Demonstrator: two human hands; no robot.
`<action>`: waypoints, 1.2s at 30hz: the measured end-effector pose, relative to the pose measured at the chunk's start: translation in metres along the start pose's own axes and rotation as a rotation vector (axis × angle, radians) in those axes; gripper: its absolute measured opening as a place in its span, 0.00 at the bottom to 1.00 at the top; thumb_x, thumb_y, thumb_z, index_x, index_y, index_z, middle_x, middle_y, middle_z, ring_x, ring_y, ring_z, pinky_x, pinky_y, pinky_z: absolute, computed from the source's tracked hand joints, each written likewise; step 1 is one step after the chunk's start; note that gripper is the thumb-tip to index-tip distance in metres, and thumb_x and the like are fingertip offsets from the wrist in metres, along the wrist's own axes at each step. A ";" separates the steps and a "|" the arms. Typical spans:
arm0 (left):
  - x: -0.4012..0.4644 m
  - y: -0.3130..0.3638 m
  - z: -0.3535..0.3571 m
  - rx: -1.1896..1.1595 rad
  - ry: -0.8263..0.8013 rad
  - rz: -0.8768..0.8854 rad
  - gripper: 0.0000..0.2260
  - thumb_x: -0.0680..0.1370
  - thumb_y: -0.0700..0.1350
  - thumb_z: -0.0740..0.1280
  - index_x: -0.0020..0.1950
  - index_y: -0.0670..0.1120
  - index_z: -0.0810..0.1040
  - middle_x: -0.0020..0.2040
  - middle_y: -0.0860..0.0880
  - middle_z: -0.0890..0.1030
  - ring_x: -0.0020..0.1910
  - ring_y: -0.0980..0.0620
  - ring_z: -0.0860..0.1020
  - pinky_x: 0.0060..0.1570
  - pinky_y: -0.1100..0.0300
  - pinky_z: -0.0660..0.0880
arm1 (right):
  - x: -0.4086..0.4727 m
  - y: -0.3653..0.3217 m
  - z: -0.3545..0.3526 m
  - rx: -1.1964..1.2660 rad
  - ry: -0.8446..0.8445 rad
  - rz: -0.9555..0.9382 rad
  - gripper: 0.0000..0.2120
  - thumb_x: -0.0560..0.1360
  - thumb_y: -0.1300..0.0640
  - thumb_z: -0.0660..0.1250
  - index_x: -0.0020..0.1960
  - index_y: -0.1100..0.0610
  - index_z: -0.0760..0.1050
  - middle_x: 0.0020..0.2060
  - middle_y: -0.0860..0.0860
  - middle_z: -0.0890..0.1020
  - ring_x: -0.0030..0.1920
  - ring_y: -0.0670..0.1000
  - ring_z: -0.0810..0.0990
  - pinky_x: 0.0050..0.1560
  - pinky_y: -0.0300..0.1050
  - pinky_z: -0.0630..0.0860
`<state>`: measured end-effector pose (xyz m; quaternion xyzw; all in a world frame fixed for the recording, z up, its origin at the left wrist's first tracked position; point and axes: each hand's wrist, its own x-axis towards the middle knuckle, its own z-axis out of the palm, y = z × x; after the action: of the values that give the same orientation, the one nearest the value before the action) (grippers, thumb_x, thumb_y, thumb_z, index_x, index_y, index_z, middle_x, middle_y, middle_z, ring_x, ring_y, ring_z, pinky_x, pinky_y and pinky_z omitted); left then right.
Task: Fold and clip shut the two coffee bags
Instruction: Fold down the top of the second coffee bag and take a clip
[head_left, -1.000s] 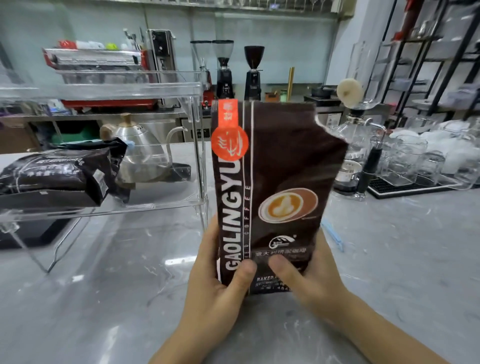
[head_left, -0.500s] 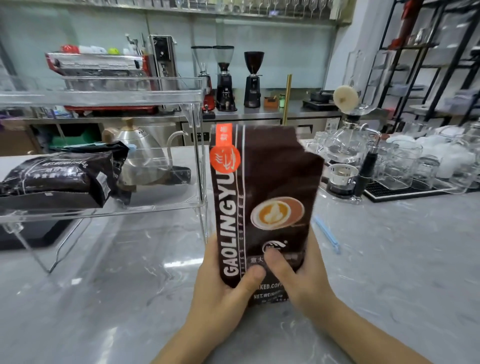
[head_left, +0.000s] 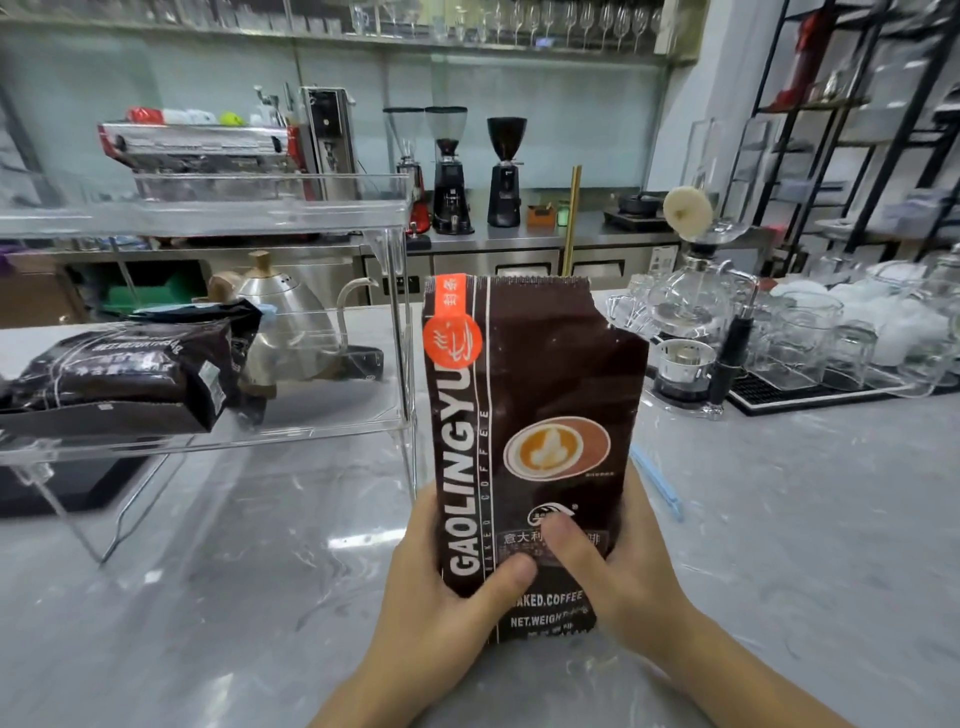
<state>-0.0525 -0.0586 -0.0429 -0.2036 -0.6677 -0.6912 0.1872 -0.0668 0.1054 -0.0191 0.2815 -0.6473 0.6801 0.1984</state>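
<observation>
A brown coffee bag (head_left: 540, 395) with an orange label and a latte picture stands upright in front of me, its top torn at the right corner. My left hand (head_left: 441, 587) grips its lower left side and my right hand (head_left: 618, 566) grips its lower right, both thumbs on the front. A second, black coffee bag (head_left: 119, 374) lies on its side on the lower level of a clear acrylic shelf (head_left: 291, 421), with a light blue clip across its folded end. Another light blue clip (head_left: 657, 483) lies on the counter just right of the held bag.
A steel gooseneck kettle (head_left: 285, 322) stands behind the shelf. A siphon brewer (head_left: 691, 322) and several glass cups on a black mat (head_left: 810, 395) sit at the right. The grey marble counter (head_left: 234, 597) stretches below. Grinders and an espresso machine line the back wall.
The brown bag has come down and closer to the counter, held by both hands. My right thumb has slid up the bag's front.
</observation>
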 end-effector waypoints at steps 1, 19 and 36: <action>0.000 0.000 0.000 -0.006 -0.001 -0.004 0.22 0.73 0.52 0.75 0.66 0.57 0.75 0.59 0.51 0.85 0.57 0.51 0.84 0.52 0.62 0.80 | -0.001 0.000 0.001 -0.005 0.018 -0.013 0.23 0.74 0.59 0.69 0.66 0.54 0.66 0.57 0.42 0.81 0.57 0.45 0.82 0.54 0.35 0.77; -0.001 0.041 0.007 -0.017 0.269 0.322 0.11 0.78 0.56 0.70 0.59 0.57 0.79 0.53 0.49 0.83 0.50 0.55 0.82 0.50 0.66 0.77 | 0.004 -0.031 0.004 -0.085 0.087 -0.291 0.10 0.81 0.46 0.62 0.62 0.40 0.73 0.50 0.38 0.81 0.46 0.44 0.83 0.45 0.35 0.77; 0.010 0.066 -0.009 -0.119 0.104 0.029 0.05 0.71 0.48 0.72 0.42 0.49 0.86 0.38 0.48 0.87 0.36 0.52 0.84 0.36 0.58 0.82 | 0.009 -0.047 -0.003 0.117 0.084 0.032 0.10 0.74 0.55 0.68 0.48 0.60 0.83 0.38 0.60 0.86 0.37 0.55 0.85 0.37 0.45 0.81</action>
<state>-0.0265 -0.0703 0.0176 -0.1877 -0.6117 -0.7365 0.2193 -0.0443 0.1111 0.0232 0.2535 -0.6020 0.7310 0.1976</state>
